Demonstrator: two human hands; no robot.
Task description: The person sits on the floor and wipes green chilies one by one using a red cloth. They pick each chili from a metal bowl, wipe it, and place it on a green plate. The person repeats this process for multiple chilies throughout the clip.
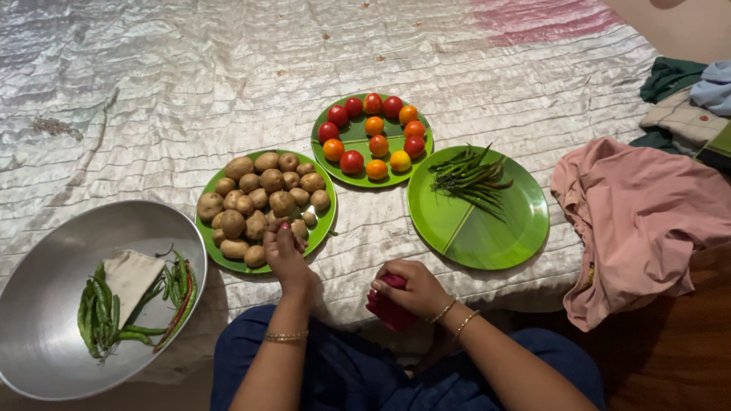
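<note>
The left hand pinched a potato at the near edge of the potato plate, the right hand gripped a red cloth, so wiping looked underway and needed gentle lifting.

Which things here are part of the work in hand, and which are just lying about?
In use: left hand on potatoes, right hand gripping red cloth.

Lying about: tomatoes, chillies, steel bowl, pink garment.
</note>
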